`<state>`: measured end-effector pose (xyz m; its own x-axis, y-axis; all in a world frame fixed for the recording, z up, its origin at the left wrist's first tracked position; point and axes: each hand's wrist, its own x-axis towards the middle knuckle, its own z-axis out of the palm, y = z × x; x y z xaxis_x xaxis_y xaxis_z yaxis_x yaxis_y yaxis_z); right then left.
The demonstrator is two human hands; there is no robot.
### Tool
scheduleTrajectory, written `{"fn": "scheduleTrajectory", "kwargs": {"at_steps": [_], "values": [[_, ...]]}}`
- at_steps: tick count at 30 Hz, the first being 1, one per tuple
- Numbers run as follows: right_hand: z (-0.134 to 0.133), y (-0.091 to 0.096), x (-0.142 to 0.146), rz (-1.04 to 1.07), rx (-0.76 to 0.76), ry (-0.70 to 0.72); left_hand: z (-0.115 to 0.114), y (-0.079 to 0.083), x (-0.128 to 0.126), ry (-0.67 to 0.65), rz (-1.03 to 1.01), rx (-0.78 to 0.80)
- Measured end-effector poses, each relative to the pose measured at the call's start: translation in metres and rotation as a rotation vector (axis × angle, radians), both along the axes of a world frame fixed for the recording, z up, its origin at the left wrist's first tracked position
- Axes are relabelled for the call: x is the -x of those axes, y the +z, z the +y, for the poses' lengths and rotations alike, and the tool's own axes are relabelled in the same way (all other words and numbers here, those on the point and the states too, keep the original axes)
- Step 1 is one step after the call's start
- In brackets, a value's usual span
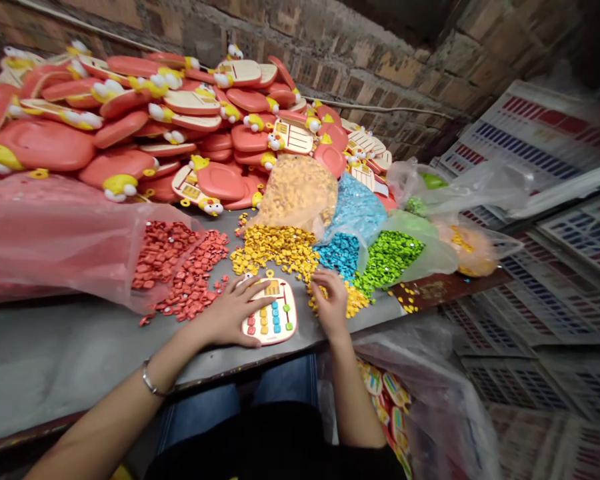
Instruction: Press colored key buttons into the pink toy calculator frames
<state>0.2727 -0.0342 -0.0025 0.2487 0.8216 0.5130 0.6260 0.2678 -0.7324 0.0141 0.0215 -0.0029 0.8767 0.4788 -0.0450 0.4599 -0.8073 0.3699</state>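
My left hand lies across the left edge of a cream-coloured toy calculator and holds it against the table. The toy has rows of red, yellow, blue and green keys, with some key spots hidden by my fingers. My right hand sits just to its right, fingertips bunched at the edge of a heap of loose yellow keys. Whether those fingers pinch a key is hidden. Loose red keys spill from a pink plastic bag to the left of my left hand.
Blue keys and green keys lie in opened bags behind my right hand. A large heap of red chick-shaped toy shells rises against a brick wall. White stacked crates stand at right. Finished toys fill a bag below the grey table.
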Motion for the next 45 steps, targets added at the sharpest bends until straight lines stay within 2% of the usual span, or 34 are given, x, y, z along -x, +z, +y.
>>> {"fn": "scheduleTrajectory", "kwargs": {"at_steps": [2, 5, 8, 10, 15, 16, 17, 20, 22, 23, 25, 28, 31, 34, 36, 39, 41, 43, 45], "values": [[0.013, -0.001, 0.025, -0.039, 0.065, 0.153, 0.0, 0.0, 0.0, 0.002, -0.013, -0.005], [0.025, -0.009, 0.039, -0.19, 0.131, 0.225, 0.0, 0.0, 0.001, 0.003, -0.018, -0.004], [0.027, -0.014, 0.036, -0.356, 0.175, 0.209, 0.0, 0.0, 0.001, -0.002, -0.024, -0.004], [0.024, -0.011, 0.033, -0.398, 0.194, 0.23, 0.0, 0.0, 0.001, -0.004, -0.033, -0.01], [0.005, 0.009, 0.02, -0.318, 0.255, 0.423, 0.0, -0.001, 0.002, 0.009, -0.009, -0.01], [0.0, 0.011, 0.013, -0.269, 0.235, 0.381, 0.0, -0.001, 0.002, 0.006, -0.008, -0.008], [-0.005, 0.011, 0.002, -0.217, 0.186, 0.269, 0.001, -0.001, 0.002, 0.001, -0.012, -0.007], [-0.021, 0.001, -0.045, -0.154, -0.02, -0.322, 0.002, -0.003, 0.003, -0.011, -0.021, -0.008], [-0.031, -0.011, -0.085, -0.229, -0.045, -0.64, 0.003, -0.004, 0.003, -0.003, -0.012, -0.012], [-0.036, -0.018, -0.104, -0.279, -0.013, -0.737, 0.004, -0.005, 0.003, 0.0, -0.008, -0.015], [-0.043, -0.031, -0.139, -0.355, 0.108, -0.803, 0.004, -0.006, 0.003, -0.003, -0.006, -0.021], [-0.048, -0.042, -0.17, -0.394, 0.274, -0.749, 0.005, -0.006, 0.002, -0.013, -0.007, -0.02], [-0.047, -0.041, -0.168, -0.367, 0.241, -0.709, 0.004, -0.003, 0.002, -0.005, -0.002, -0.01], [-0.042, -0.03, -0.132, -0.248, 0.071, -0.637, 0.003, -0.001, 0.002, -0.002, -0.004, 0.0], [-0.035, -0.02, -0.095, -0.172, 0.005, -0.494, 0.003, 0.0, 0.002, -0.006, -0.01, 0.006], [-0.014, -0.008, -0.035, -0.147, 0.053, -0.1, 0.002, 0.001, 0.002, -0.003, -0.014, 0.018], [0.005, -0.004, -0.005, -0.19, 0.105, 0.112, 0.002, 0.002, 0.002, -0.002, -0.018, 0.023], [0.023, -0.004, 0.014, -0.269, 0.152, 0.243, 0.001, 0.002, 0.002, 0.006, -0.014, 0.023], [0.034, -0.005, 0.024, -0.352, 0.184, 0.312, 0.001, 0.003, 0.002, 0.016, -0.009, 0.019]]}}
